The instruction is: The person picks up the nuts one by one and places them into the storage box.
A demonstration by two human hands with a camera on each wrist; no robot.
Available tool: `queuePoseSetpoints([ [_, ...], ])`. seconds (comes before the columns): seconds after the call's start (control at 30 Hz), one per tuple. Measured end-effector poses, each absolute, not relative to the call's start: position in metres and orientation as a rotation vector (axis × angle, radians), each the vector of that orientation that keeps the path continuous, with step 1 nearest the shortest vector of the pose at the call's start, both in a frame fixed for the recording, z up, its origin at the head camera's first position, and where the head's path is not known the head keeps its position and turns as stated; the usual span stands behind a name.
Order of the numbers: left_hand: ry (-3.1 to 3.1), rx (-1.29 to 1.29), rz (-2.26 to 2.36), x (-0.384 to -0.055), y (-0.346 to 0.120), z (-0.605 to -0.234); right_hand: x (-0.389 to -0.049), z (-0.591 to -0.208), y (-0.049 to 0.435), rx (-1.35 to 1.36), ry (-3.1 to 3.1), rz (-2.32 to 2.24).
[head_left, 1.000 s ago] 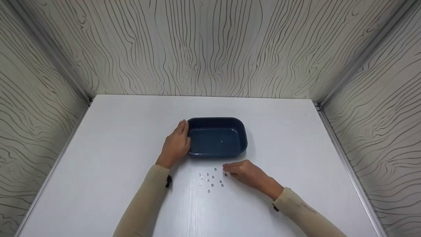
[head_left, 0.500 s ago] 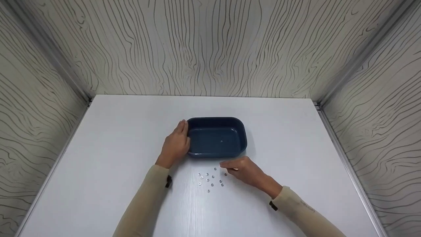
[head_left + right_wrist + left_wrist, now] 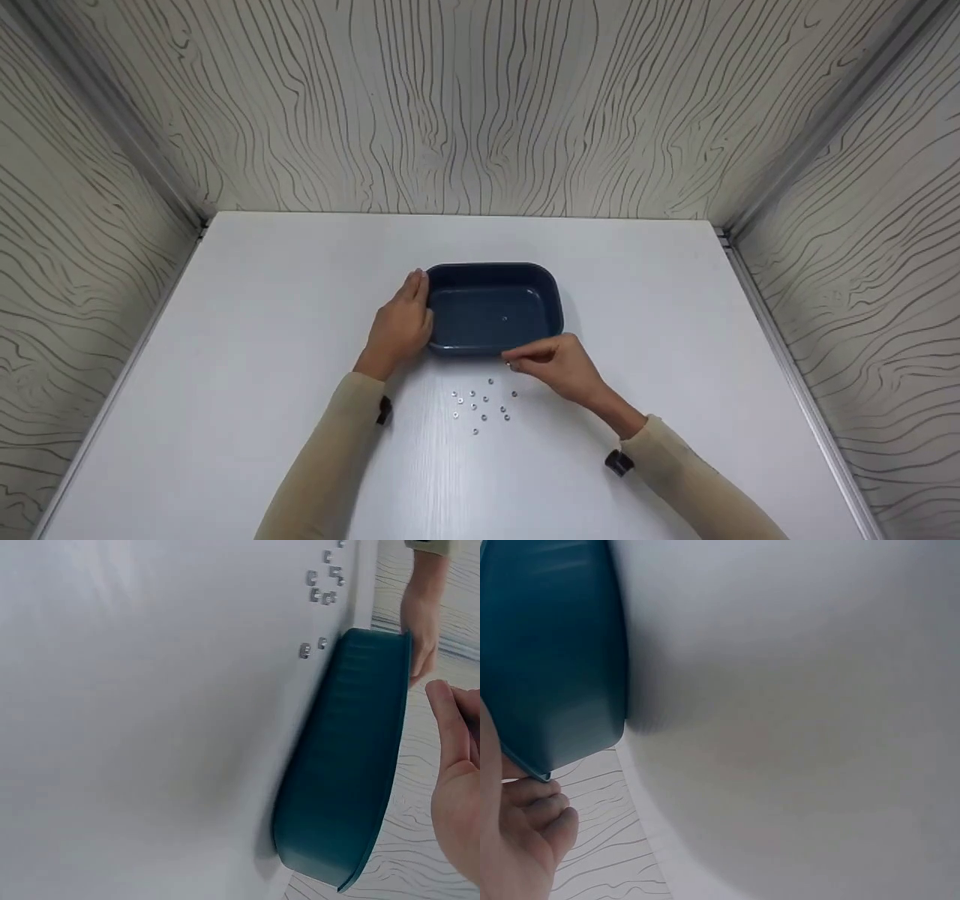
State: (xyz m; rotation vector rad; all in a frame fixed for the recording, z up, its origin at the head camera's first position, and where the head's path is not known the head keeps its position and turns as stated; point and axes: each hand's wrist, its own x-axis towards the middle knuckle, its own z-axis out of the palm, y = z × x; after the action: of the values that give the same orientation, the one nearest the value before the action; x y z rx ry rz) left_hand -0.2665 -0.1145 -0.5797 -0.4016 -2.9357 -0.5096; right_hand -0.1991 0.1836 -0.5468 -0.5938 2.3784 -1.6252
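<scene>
A dark blue rectangular baking dish (image 3: 472, 307) stands on the white table. My left hand (image 3: 400, 326) grips its left rim, fingers along the side. Inside the dish lies one tiny metal nut (image 3: 504, 319). My right hand (image 3: 561, 367) is at the dish's near rim, thumb and index finger pinching a small shiny nut (image 3: 508, 364). Several more nuts (image 3: 485, 399) are scattered on the table in front of the dish. The right wrist view shows the right hand (image 3: 457, 772) beside the dish's rim, the pinched nut hidden there.
The white tabletop (image 3: 285, 300) spreads around the dish. Wood-grain panels (image 3: 465, 112) enclose it at the back and both sides, with metal rails (image 3: 802, 390) along the side edges.
My right hand has lifted from the nuts on the table and moved forward to the dish's near rim, a nut now showing at its fingertips. My left hand has stayed at the rim.
</scene>
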Motion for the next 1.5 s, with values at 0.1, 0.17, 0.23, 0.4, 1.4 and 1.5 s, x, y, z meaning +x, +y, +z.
queuePoseSetpoints([
  [0.1,-2.939,-0.402,-0.509,-0.267,-0.115,-0.580,-0.203,-0.544,0.185,-0.521,2.338,-1.669],
  [0.17,-2.939,-0.398,-0.506,-0.267,-0.115,-0.581,-0.205,-0.542,0.185,-0.494,2.324,-1.684],
  [0.23,-2.938,-0.393,-0.504,-0.267,-0.115,-0.580,-0.207,-0.540,0.185,-0.476,2.314,-1.698],
  [0.4,-2.934,-0.392,-0.514,-0.268,-0.115,-0.580,-0.210,-0.539,0.184,-0.418,2.259,-1.761],
  [1.4,-2.920,-0.393,-0.529,-0.266,-0.114,-0.579,-0.248,-0.531,0.176,-0.026,1.853,-2.122],
  [1.5,-2.920,-0.391,-0.536,-0.267,-0.114,-0.580,-0.251,-0.529,0.175,-0.025,1.850,-2.128],
])
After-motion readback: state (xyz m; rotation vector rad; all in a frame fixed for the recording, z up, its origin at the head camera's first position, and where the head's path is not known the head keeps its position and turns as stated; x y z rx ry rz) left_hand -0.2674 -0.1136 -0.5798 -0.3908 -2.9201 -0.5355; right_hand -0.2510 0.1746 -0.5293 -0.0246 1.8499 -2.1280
